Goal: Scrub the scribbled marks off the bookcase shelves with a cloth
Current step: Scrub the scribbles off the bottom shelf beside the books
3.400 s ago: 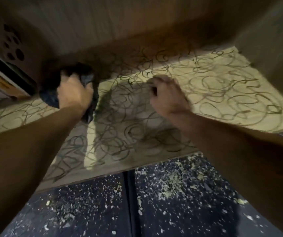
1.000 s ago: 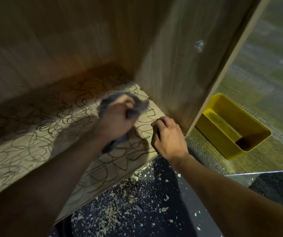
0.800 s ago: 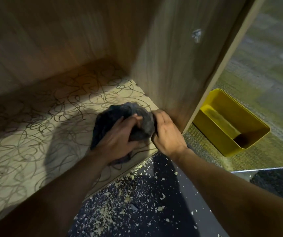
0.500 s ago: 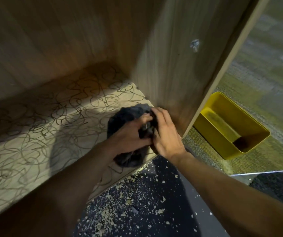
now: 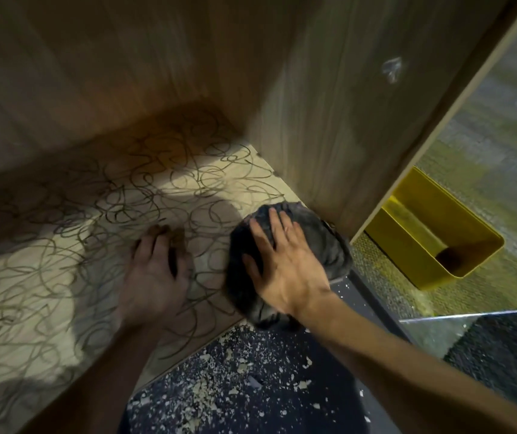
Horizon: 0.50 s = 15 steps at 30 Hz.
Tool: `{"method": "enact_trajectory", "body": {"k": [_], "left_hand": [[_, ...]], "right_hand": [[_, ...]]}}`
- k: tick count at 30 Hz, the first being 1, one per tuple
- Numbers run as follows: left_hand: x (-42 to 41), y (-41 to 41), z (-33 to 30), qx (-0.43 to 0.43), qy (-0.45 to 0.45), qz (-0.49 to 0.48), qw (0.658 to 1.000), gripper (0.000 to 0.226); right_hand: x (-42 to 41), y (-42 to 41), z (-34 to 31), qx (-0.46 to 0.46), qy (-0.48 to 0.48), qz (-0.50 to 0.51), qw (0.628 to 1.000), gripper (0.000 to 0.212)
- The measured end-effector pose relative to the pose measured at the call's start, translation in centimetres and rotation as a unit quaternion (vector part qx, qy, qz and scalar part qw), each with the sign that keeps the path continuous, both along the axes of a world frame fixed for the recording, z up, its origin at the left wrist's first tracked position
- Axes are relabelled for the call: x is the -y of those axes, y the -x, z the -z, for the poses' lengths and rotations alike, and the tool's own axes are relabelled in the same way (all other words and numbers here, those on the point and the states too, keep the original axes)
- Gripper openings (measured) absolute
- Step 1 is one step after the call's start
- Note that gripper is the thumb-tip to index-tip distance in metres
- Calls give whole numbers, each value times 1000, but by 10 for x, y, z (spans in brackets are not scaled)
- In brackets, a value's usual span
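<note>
While the right hand (image 5: pixel 285 261) lies flat with fingers spread, pressing the dark cloth (image 5: pixel 294 245) onto the scribbled shelf (image 5: pixel 63 277) at its front right corner against the side panel (image 5: pixel 329 120), the left hand (image 5: pixel 157 270) rests palm-down on the marks, fingers relaxed, grasping nothing.

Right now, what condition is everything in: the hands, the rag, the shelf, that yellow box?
Right hand: fingers straight, pressing flat on the cloth.
Left hand: flat on the shelf, holding nothing.
Cloth: dark, bunched, lying at the shelf's front right corner.
Shelf: covered in scribbled marks, no cleaned patch visible.
Yellow bin: on the floor outside the bookcase, tilted, looks empty.
Floor: dark, littered with pale flakes.
</note>
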<state>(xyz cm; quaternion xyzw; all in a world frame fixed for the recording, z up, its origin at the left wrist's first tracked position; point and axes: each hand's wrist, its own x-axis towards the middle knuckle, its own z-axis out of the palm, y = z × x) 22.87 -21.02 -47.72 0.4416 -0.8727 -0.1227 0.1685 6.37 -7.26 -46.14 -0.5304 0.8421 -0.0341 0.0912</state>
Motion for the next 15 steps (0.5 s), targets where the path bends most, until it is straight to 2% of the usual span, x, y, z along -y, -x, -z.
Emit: {"method": "enact_trajectory", "body": {"k": [3,5,8,10,13,15], "left_hand": [[-2,-3,2,14,5,5,1000,59],[-1,-1,-1,11,9,1,1000,57],[-10,4,-2,29,33,-20,999,51],[-23,15,-3,35,17,-40,998,49],[-34,22,2,72,-1,-31,997,54],[-33,21,4,67,-3,-30,997,59]], "right_hand": [[40,32,-4,4,-35,26,999,71],[53,32,-5,21,-21,38,999,68],[13,6,1,0,3,3,1000,71],[-14,5,1,-8,-10,-20,1000,72],[14,36,-5,4,-36,-19,999,68],[27,39,-8,26,-48,-19,998,70]]}}
